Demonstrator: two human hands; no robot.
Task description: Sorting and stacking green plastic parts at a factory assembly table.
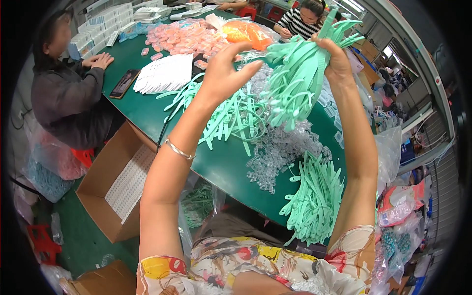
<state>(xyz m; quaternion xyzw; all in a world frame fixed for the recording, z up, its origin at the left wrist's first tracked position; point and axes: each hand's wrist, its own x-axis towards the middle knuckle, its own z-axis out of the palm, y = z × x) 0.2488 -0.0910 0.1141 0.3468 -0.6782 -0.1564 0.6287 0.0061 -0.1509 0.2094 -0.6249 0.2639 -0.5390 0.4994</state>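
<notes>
My right hand (338,61) is raised above the table and closed around a thick bundle of mint-green straps (297,73), whose ends hang down and to the left. Beside it, my left hand (227,73) is raised with thumb and fingers spread, holding nothing. Below the left hand lies a loose pile of mint-green straps (236,118). A heap of small clear plastic pieces (280,152) spreads under the held bundle. Another stack of mint-green straps (314,201) lies at the table's near edge, inside my right forearm.
On the green table (231,172) are white cards (164,73), a phone (125,83), pink pieces (182,37) and an orange bag (248,33). An open cardboard box (105,182) stands left. One person (64,93) sits left, another (305,19) at the far side.
</notes>
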